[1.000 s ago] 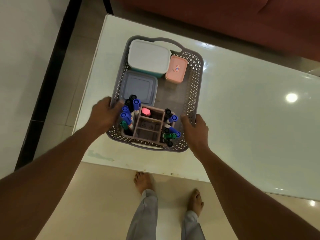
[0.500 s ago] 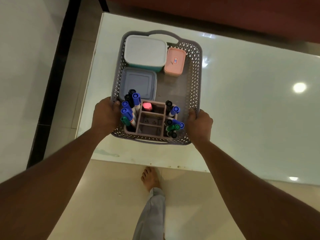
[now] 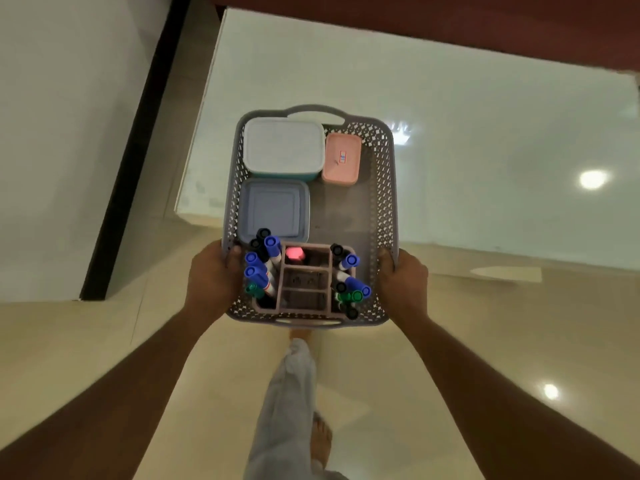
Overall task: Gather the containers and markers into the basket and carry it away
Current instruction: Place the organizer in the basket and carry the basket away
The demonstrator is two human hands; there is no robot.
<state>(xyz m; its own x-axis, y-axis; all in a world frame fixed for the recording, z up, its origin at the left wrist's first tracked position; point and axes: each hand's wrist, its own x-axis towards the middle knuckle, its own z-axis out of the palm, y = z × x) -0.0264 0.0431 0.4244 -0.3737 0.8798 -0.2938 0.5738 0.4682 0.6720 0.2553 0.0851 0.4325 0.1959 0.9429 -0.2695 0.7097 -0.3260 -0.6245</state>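
- The left hand (image 3: pixel 211 277) and right hand (image 3: pixel 403 284) are wrapped tight on the sides of the grey basket (image 3: pixel 382 188), full of little holes.
- It is up in the air, half past the shiny white table (image 3: pixel 450 133).
- Inside are smooth boxes (image 3: pixel 284 147) with lids and markers (image 3: pixel 268 258) in a holder.

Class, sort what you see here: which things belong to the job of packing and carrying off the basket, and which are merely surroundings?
Part of the job:
grey basket
white-lidded teal container
pink container
blue-lidded container
marker holder
markers
left hand
right hand

Merely surroundings:
white table
tiled floor
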